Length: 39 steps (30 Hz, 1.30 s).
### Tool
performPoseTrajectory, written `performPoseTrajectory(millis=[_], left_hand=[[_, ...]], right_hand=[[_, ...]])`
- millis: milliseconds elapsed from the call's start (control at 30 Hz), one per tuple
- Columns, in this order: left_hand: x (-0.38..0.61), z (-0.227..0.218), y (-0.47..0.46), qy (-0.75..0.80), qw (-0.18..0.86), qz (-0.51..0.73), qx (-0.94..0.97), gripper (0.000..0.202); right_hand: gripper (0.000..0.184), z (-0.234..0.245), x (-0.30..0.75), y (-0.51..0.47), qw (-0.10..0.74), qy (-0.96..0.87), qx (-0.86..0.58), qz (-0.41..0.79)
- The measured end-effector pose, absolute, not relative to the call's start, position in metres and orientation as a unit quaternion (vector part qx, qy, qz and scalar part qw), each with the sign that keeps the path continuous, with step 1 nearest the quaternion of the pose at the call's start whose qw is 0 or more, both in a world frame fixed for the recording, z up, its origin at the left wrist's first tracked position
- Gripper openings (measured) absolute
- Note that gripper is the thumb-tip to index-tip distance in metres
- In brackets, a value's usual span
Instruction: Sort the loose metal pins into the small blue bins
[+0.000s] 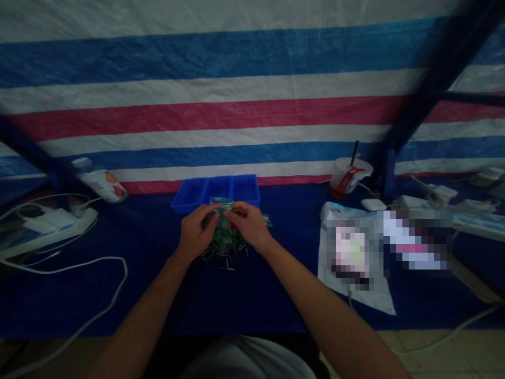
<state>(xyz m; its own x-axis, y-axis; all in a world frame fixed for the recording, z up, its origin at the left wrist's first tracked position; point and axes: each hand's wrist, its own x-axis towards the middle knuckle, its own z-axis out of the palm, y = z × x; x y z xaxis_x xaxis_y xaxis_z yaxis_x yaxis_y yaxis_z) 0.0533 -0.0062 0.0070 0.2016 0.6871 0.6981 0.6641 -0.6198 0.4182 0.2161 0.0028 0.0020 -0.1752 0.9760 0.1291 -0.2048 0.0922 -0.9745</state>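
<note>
The left hand [195,232] and right hand [249,225] meet low over the table, fingers curled and nearly closed on a bunch of small green parts [225,231] with thin metal legs. The fingers hide how much each hand has hold of. The bunch sits right between the two hands, and a loose heap of metal legs spills out just below the grip. Just past the fingertips sits a blue three-section plastic tray [215,192]. Well to the right of the hands lie a white bag [351,258] and a plastic cup with a straw [349,176]; well to the left are a power strip [59,223] and a bottle [100,181].
</note>
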Motion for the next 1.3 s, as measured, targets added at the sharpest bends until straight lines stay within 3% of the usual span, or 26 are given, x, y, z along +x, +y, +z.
performPoseTrajectory(millis=[167, 367, 1300], left_hand=[[0.0525, 0.0044, -0.0056, 0.440, 0.041, 0.473, 0.762, 0.026], [0.0531, 0.0007, -0.0043, 0.445, 0.080, 0.481, 0.752, 0.053], [0.0597, -0.0001, -0.0038, 0.452, 0.049, 0.495, 0.740, 0.045]], right_hand=[[0.009, 0.0002, 0.2160, 0.0028, 0.529, -0.532, -0.372, 0.546], [0.011, -0.0019, 0.2154, 0.0041, 0.550, -0.540, -0.370, 0.518], [0.007, 0.0024, 0.2151, -0.0019, 0.564, -0.591, -0.427, 0.388]])
